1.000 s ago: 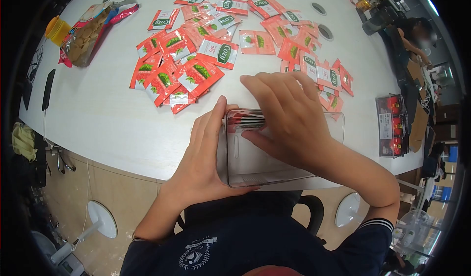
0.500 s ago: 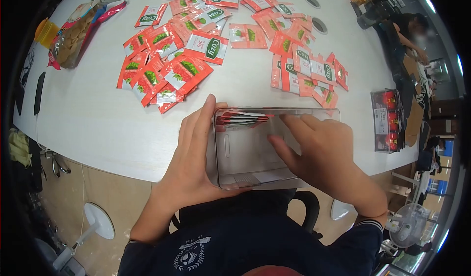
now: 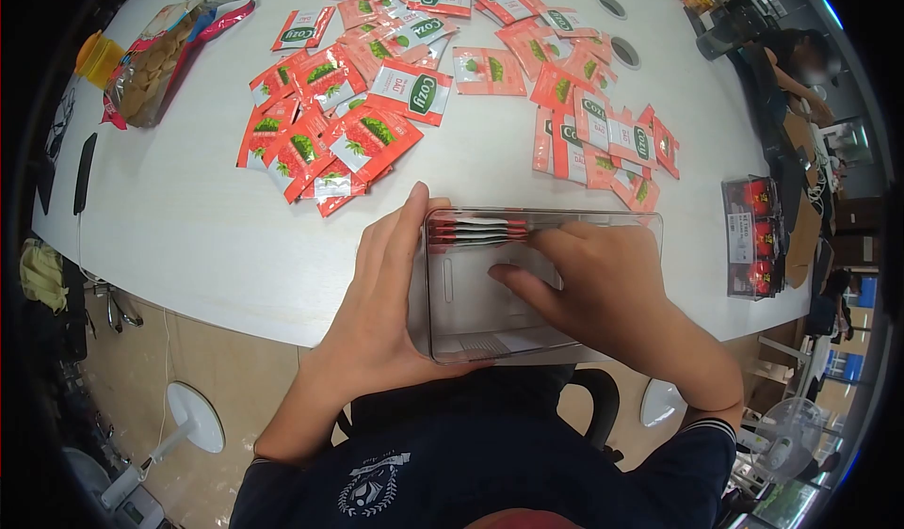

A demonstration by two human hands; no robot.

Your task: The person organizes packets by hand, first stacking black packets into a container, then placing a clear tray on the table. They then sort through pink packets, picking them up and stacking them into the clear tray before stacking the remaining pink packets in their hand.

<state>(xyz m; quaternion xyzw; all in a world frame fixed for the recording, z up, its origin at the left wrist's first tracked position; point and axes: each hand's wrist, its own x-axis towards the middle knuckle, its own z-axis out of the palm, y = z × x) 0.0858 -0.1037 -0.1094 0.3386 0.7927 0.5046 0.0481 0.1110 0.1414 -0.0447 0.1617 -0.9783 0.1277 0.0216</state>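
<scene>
A clear plastic box stands at the table's front edge, its open side towards me. My left hand grips its left end, thumb along the bottom edge and fingers up the side. Inside, at the far left, several packets are stacked edge-on. My right hand reaches into the box, its bent fingers at the right end of the stack and its thumb apart below them; whether the fingertips pinch a packet is hidden. Beyond the box lie a left pile of red packets and a right pile of paler packets.
At the far left lies a plastic bag with brown contents beside a yellow container. A black case with red items stands at the right edge. Another person is at the upper right. A fan stands lower right.
The view has shifted, so everything sits slightly further right. My right hand has moved left relative to the box, its fingers now at the stack's right end.
</scene>
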